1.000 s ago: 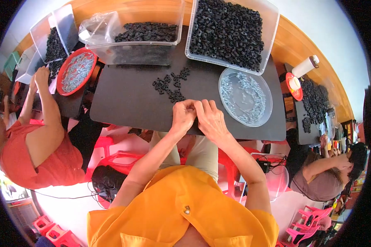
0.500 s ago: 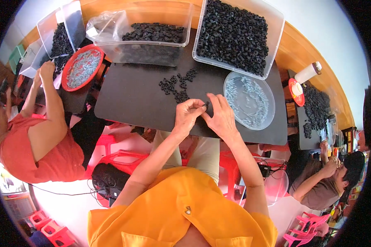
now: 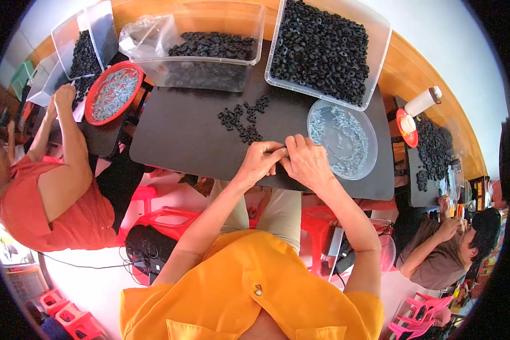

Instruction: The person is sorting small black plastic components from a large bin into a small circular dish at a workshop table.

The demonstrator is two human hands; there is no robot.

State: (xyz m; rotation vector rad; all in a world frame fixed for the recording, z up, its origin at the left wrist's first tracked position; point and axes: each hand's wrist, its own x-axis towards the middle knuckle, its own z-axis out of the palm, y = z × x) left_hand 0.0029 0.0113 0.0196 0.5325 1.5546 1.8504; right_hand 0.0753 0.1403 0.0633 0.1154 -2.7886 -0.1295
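Both of my hands meet over the near edge of the dark table, fingertips pressed together. My left hand (image 3: 260, 162) is closed in a pinch, thumb and forefinger on a small black ring-like part that the fingers now almost wholly cover. My right hand (image 3: 308, 161) is closed too, its fingers bent down against the left fingertips; what it grips is hidden. Just beyond the hands lies a loose cluster of small black parts (image 3: 247, 119). To the right of my right hand is a round see-through tray (image 3: 341, 141) with many small silvery metal pieces.
At the back stand a see-through bin (image 3: 209, 76) of black parts and a larger bin (image 3: 374, 85) full of them. Co-workers sit at both sides, the left one by a red tray (image 3: 131, 101) of metal pieces. A white bottle (image 3: 422, 101) stands at the right.
My right hand has turned over and its fingers have curled down onto the left fingertips. The black part, visible between the fingers before, is now mostly covered.
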